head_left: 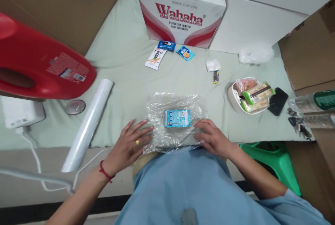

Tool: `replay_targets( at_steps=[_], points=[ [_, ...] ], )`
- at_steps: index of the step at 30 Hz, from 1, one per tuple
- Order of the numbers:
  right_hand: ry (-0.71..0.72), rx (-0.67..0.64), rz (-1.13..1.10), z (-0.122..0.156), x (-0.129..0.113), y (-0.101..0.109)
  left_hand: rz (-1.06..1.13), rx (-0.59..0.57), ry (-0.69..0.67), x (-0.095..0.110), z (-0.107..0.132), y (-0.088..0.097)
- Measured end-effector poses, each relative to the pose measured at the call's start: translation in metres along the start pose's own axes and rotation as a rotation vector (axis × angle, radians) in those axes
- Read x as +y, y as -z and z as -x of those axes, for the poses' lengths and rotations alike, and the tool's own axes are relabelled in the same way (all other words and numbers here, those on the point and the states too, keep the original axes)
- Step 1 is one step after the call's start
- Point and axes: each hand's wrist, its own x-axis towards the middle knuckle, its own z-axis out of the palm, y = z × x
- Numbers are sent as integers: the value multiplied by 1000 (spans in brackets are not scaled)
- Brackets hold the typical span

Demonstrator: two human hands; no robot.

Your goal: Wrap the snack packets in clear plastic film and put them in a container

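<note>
A sheet of clear plastic film (159,104) lies spread and wrinkled on the cloth-covered table in front of me. On its middle rests a small light-blue snack packet (177,118), lying flat with printed labels facing up. My left hand (134,139), with a ring and a red string bracelet, lies on the film's left edge with fingers spread. My right hand (211,137) touches the film's right edge, its fingers loosely bent and apart. Neither hand touches the packet. A roll of plastic film (88,125) lies slantwise to the left of my left hand.
Farther back lie a white snack packet (156,58), blue packets (185,53) and a small dark-and-yellow packet (216,77). A white bowl (233,101) of snacks stands right, beside a black phone (278,102). A red jug (44,57) is left; a Wahaha carton (180,19) stands behind.
</note>
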Motion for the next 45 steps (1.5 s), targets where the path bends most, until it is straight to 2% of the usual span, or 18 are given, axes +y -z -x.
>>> replay_targets(
  at_steps=[2, 5, 9, 12, 15, 17, 19, 22, 24, 26, 29, 31, 33, 35, 39, 43, 45],
  points=[
    [-54, 53, -67, -9, 3, 10, 95, 82, 65, -2, -11, 4],
    [-160, 87, -158, -23, 11, 22, 213, 173, 246, -2, -36, 6],
    [-421, 126, -165, -38, 32, 23, 168, 316, 515, -3, -63, -6],
    [-616, 129, -146, -40, 47, 18, 27, 395, 562, -3, -71, -20],
    [-693, 99, 14, -37, 54, 17, -64, 440, 573, -2, -71, -28],
    [-682, 122, 222, -36, 53, 22, -72, 460, 587, -3, -70, -30],
    [-616, 216, 409, -39, 47, 28, -62, 471, 592, -5, -69, -30],
    [-434, 361, 452, -51, 29, 30, -61, 485, 588, -6, -69, -29],
    [-288, 298, 323, -63, 16, 21, -95, 536, 603, -2, -68, -27],
    [-171, 131, 208, -77, 5, 4, -178, 630, 622, 7, -64, -24],
    [-134, -71, 213, -95, 0, -21, -347, 766, 547, 30, -57, -22],
    [-152, -125, 241, -102, 1, -31, -384, 751, 382, 48, -56, -25],
    [-153, -132, 233, -105, 4, -33, -343, 639, 195, 64, -62, -31],
    [-135, -127, 200, -106, 6, -28, -304, 524, 104, 73, -74, -41],
    [-150, -148, 186, -116, 12, -8, -328, 353, 165, 74, -95, -59],
    [-332, -73, 342, -139, 26, 5, -318, 244, 219, 68, -99, -63],
    [-431, -98, 404, -152, 36, 4, -321, 222, 231, 68, -98, -62]
  ],
)
